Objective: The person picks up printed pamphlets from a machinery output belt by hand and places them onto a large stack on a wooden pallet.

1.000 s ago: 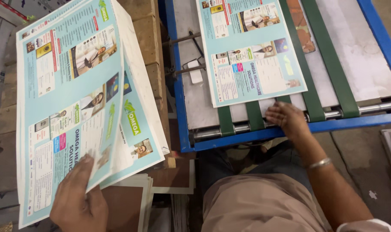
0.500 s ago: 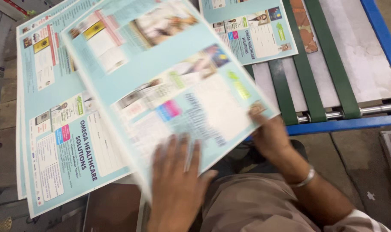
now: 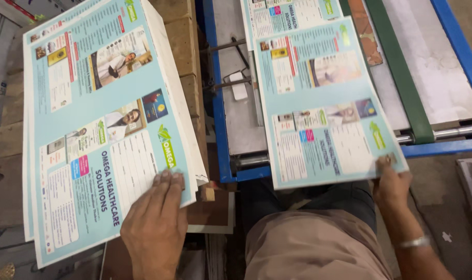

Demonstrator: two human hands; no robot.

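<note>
A thick stack of light-blue printed sheets (image 3: 90,119) lies at my left on a wooden block. My left hand (image 3: 155,225) rests flat on the stack's near right corner, fingers spread. One single printed sheet (image 3: 324,103) lies on the blue-framed feed table (image 3: 223,129) at the right, its near edge hanging over the frame. My right hand (image 3: 391,186) pinches that sheet's near right corner, with a metal bracelet on the wrist. Another printed sheet (image 3: 293,13) lies farther up the table, partly under the near one.
Green belts (image 3: 402,67) run along the grey table bed, with a metal roller (image 3: 453,132) at the near end. A wooden block (image 3: 181,46) stands between stack and machine. My brown-trousered lap (image 3: 308,249) fills the bottom middle. Concrete floor lies at the right.
A sheet was lifted off the left stack, swung across to the right, and now lies on the feed table. My left hand went back to the stack; my right hand holds the sheet's corner.
</note>
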